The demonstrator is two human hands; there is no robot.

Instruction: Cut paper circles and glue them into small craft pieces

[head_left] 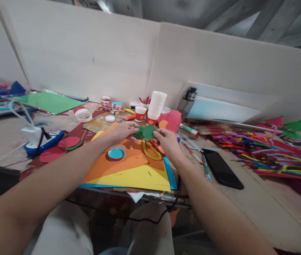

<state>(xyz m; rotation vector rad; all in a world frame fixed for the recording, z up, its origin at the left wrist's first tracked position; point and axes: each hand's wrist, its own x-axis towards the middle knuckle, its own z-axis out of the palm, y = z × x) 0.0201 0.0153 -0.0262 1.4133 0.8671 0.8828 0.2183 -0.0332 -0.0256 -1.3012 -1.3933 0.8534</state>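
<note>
Both of my hands are raised over the coloured paper at the middle of the table. My left hand (pixel 125 131) pinches a dark green paper piece (pixel 139 133), whose outline is partly hidden. Between the fingers of my right hand (pixel 165 139) is a round green paper disc (pixel 148 132), which overlaps the other piece. Just below them lies a pair of scissors with yellow and red handles (pixel 152 151) on orange paper (pixel 131 160). A short red-and-white ring with a blue inside (pixel 116 154) rests nearer my left forearm.
Behind my hands stand a stack of white paper cups (pixel 157 102) and a red cup (pixel 140 114). At right are a black phone (pixel 222 168) and many coloured pipe cleaners (pixel 267 150). A blue power strip (pixel 44 143) and red paper discs (pixel 52 154) lie left.
</note>
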